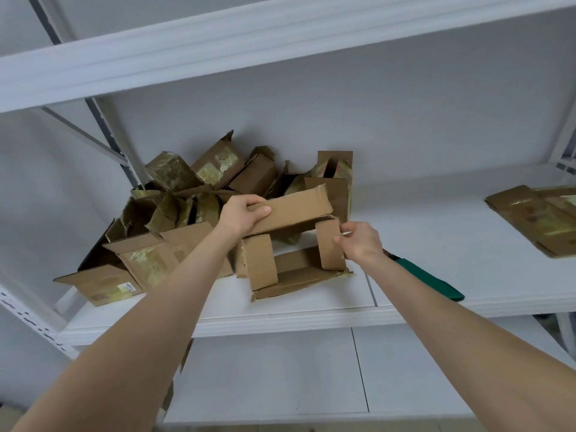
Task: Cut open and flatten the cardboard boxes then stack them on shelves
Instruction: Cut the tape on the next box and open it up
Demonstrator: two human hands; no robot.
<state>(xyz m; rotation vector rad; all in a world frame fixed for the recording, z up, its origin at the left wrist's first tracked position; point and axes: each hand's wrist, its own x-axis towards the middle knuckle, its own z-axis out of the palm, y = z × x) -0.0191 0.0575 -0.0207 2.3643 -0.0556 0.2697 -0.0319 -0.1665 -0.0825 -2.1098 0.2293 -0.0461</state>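
A brown cardboard box (293, 210) with its flaps hanging open stands on the white shelf (436, 232), in front of a heap. My left hand (246, 213) grips the box's upper left edge, thumb on the front panel. My right hand (360, 241) pinches the right side flap (328, 244) between thumb and fingers. Behind and to the left lies a pile of several taped, crumpled boxes (187, 188). Flattened cardboard (536, 216) lies at the far right of the same shelf.
A green-handled cutter (430, 279) lies on the shelf under my right forearm, near the front edge. An upper shelf beam (280, 42) spans overhead. A lower shelf (280, 375) sits below. A slotted upright (34, 325) stands at the left.
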